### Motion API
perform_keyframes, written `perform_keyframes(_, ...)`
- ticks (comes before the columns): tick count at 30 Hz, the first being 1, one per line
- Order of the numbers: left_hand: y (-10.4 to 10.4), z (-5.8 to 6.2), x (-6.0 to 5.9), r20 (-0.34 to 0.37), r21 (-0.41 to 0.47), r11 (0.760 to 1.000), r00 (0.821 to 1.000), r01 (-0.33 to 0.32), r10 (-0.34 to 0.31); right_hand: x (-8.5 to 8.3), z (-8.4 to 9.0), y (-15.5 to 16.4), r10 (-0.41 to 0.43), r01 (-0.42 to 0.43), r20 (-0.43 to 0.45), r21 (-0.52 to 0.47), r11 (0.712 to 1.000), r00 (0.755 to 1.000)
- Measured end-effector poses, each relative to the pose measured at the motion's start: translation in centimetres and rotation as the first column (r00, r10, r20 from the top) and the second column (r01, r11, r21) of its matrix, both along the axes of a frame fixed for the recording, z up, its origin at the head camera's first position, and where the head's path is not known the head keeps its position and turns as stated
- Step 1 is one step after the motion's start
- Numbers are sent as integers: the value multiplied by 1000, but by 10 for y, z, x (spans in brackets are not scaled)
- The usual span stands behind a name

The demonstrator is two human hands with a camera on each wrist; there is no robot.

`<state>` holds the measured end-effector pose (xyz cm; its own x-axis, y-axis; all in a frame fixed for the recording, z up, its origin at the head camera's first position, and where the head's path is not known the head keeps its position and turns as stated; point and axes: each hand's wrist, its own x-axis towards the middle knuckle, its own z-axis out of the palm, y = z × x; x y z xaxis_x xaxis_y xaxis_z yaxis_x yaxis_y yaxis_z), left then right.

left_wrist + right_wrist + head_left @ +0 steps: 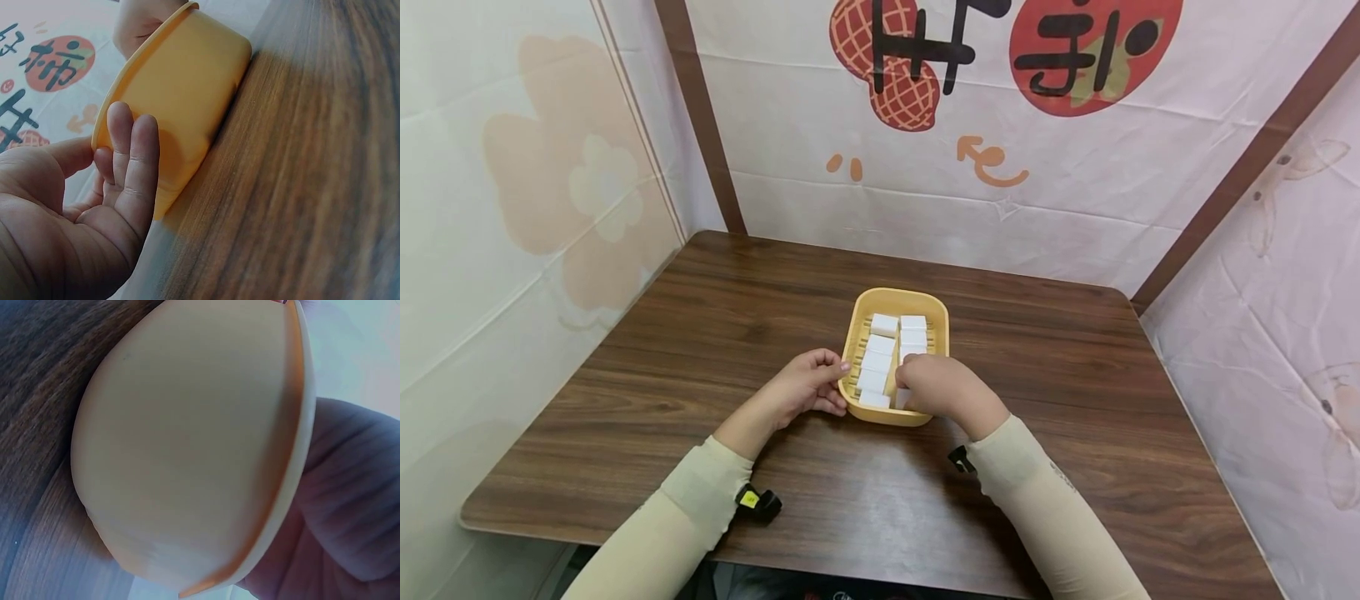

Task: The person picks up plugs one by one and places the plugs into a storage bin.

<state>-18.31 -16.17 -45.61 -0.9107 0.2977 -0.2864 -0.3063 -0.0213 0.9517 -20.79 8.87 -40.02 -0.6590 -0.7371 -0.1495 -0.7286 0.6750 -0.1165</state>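
large black characters, partly cut off, on the backdrop banner (970,125)

The head view looks down and forward over the brown wooden table (715,333). Both wrist views sit very near the oblong yellow plastic tray (187,87), the left at its left wall, the right at its near wall; all three share that tray.
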Motion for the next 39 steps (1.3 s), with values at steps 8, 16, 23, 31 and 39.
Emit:
perform_keyframes(8,2,0,-1,-1,-2,1000,1000,-3,3,-1,0,3,15,-14,-57,12,1000,998)
perform_keyframes(16,2,-2,0,-13,-16,1000,1000,-2,2,-1,-2,5,20,-23,-131,-23,999,991)
perform_keyframes(23,4,-3,0,-46,-45,999,999,-4,2,0,2,10,-1,-3,-161,-25,1000,987)
perform_keyframes(31,6,0,1,-85,-81,996,996,-33,26,3,1,17,-46,35,-210,-55,998,977)
perform_keyframes(39,2,2,2,-132,-114,991,990,-73,58,1,3,21,-50,28,-260,-89,996,964)
